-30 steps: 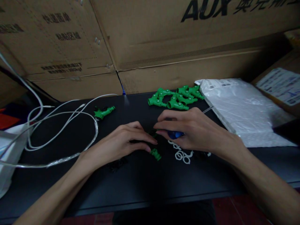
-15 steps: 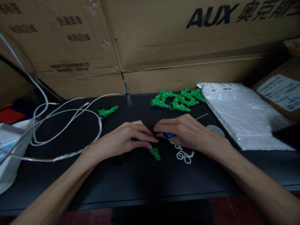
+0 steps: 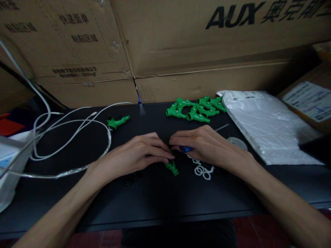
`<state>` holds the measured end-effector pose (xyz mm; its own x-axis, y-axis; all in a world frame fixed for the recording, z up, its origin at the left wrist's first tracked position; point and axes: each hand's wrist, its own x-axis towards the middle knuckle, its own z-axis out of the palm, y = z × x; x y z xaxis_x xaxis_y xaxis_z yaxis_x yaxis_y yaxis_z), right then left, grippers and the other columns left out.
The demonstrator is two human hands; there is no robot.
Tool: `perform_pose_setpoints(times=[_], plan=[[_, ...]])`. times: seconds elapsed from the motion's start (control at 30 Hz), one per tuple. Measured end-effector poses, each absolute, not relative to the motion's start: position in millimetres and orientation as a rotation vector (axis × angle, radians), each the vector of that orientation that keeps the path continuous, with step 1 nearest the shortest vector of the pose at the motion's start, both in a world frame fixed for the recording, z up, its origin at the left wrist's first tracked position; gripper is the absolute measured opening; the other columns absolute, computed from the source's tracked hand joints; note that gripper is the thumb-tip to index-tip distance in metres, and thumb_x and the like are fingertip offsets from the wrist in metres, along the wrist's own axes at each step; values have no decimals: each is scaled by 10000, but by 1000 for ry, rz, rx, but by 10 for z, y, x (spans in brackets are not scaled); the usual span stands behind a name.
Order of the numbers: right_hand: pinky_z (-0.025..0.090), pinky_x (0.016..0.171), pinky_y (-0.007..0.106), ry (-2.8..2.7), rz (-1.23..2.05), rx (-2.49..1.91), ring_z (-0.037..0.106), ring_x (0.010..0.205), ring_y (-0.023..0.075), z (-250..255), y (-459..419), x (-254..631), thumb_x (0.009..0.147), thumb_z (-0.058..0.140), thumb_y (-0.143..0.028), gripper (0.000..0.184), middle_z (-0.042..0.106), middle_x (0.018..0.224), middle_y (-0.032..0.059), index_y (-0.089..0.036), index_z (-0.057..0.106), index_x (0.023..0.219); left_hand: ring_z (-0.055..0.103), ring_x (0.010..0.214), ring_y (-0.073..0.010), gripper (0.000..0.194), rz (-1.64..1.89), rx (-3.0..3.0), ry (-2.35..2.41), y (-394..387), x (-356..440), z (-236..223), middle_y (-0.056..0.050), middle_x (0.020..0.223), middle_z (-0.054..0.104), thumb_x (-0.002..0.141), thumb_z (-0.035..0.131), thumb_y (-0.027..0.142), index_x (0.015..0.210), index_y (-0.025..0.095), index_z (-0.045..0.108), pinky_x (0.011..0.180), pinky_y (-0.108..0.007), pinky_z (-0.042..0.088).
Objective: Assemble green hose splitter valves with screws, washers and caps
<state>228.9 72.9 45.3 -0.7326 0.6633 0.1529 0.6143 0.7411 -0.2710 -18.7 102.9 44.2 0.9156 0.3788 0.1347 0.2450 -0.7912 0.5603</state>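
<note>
My left hand is closed around a green plastic hose fitting, its ribbed end sticking out below my fingers. Close against it, my right hand grips a tool with a blue handle; the tool's tip is hidden by my fingers. White rings lie on the table just below my right hand. Small black parts, too dark to make out, lie under my left wrist. A similar green fitting with black parts rests farther back at the left.
Several green Y-shaped fittings are grouped at the back of the black table. To the right lie a white plastic mailer and a clear round disc. White cables loop on the left. Cardboard boxes wall off the back.
The green fitting's exposed end has turned slightly to the right in my left fingers. My right hand stays almost still. The view has shifted a little.
</note>
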Motion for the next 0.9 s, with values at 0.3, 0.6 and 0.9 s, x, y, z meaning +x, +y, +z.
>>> perform_pose_setpoints(times=[0.3, 0.6, 0.9], plan=[[420, 625, 253, -2696, 195, -1007, 722, 831, 145, 405, 706, 2283, 925, 603, -67, 265, 752, 1131, 40, -201, 681, 1140, 691, 948, -149, 125, 219, 2478, 784, 1220, -515, 741, 13, 1024, 764, 941, 700, 322, 997, 257, 791, 899, -240, 489], [447, 633, 254, -2677, 168, -995, 725, 824, 140, 391, 707, 2262, 913, 639, -80, 255, 755, 1142, 29, -198, 691, 1133, 650, 714, -151, 147, -79, 2429, 1138, 1250, -582, 624, 23, 798, 742, 818, 761, 399, 867, 265, 797, 672, -230, 465], [423, 605, 257, -2662, 128, -1004, 729, 832, 143, 397, 694, 2246, 914, 648, -87, 264, 755, 1156, 37, -198, 700, 1148, 656, 700, -137, 125, -139, 2366, 1147, 1286, -556, 469, 12, 798, 753, 798, 719, 303, 872, 239, 798, 640, -212, 454]])
